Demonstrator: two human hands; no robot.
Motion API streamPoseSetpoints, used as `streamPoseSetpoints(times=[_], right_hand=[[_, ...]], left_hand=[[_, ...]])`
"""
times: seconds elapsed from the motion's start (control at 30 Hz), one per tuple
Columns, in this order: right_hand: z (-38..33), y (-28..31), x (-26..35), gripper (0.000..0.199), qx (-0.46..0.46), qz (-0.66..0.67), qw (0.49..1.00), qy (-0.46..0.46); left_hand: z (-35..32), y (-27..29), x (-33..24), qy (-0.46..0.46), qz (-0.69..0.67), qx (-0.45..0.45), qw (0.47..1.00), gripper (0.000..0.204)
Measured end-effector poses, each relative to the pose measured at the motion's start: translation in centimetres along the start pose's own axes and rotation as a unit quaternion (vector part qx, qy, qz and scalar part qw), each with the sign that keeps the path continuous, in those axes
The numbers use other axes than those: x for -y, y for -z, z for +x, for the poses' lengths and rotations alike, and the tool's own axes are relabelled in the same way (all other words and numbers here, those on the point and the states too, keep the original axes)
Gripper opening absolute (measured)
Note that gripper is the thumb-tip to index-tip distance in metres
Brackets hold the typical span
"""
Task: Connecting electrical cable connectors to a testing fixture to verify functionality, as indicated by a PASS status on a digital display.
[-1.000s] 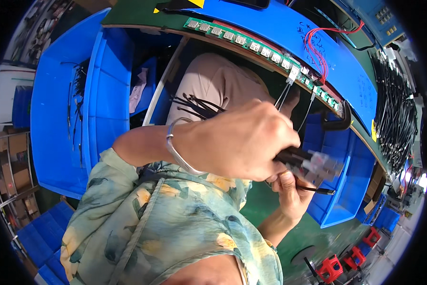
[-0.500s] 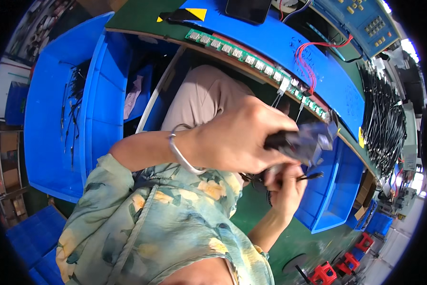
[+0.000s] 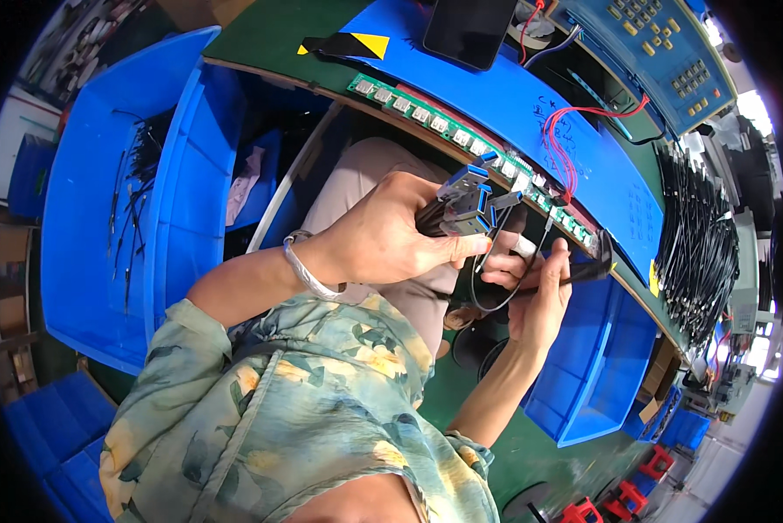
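My left hand (image 3: 391, 235) grips a bundle of black cables (image 3: 465, 205) whose blue-tipped metal plugs stick out past the fingers. My right hand (image 3: 535, 288) sits just below and to the right, pinching a single black cable (image 3: 574, 275) that loops down between both hands. Both hands hover over my lap, close under the edge of the bench. A long green connector board (image 3: 461, 139) runs along that edge, just above the plugs. A silver bracelet (image 3: 304, 266) circles my left wrist.
A large blue bin (image 3: 104, 209) with loose black cables stands at the left. Another blue bin (image 3: 600, 366) sits low at the right. On the bench lie a blue mat (image 3: 513, 96), a dark phone (image 3: 470, 30), a keypad tester (image 3: 661, 61) with red wires, and a pile of black cables (image 3: 701, 235).
My left hand has risen with the cable bundle toward the green board, and the plugs now point up. The right hand followed up beside it, still on one cable.
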State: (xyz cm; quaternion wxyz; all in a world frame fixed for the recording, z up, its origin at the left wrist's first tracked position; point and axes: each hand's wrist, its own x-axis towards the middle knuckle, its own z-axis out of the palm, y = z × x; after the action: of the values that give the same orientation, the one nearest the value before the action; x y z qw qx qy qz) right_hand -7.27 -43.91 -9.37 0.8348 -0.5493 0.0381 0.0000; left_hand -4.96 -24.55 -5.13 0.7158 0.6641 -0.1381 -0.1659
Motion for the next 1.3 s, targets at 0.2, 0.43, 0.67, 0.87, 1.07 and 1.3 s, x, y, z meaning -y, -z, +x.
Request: streamPoseSetpoints(times=[0.2,0.43,0.67,0.87,1.07,1.3], right_hand=[[0.8,0.1,-0.3,0.033,-0.006,0.047,0.998,-0.041],[0.5,-0.3,-0.7,0.023,-0.012,0.120,0.993,-0.009],[1.2,0.2,-1.5,0.025,0.064,0.144,0.987,-0.007],[0.9,0.5,-1.4,0.032,0.036,0.130,0.991,-0.025],[2.8,1.0,-2.0,0.048,0.075,0.225,0.963,-0.128],[3.4,1.5,-2.0,0.051,0.161,0.287,0.933,-0.146]], left_hand=[[0.2,-0.1,0.1,0.013,-0.014,-0.002,1.000,0.013],[0.4,-0.1,0.8,0.008,-0.006,-0.002,1.000,0.014],[0.5,-0.2,0.9,0.014,-0.025,-0.005,1.000,0.014],[0.5,-0.1,1.2,0.005,-0.032,0.005,0.999,0.014],[0.4,-0.5,1.2,0.031,-0.039,0.016,0.999,0.013],[2.6,-0.6,3.7,-0.050,0.065,-0.114,0.990,0.021]])
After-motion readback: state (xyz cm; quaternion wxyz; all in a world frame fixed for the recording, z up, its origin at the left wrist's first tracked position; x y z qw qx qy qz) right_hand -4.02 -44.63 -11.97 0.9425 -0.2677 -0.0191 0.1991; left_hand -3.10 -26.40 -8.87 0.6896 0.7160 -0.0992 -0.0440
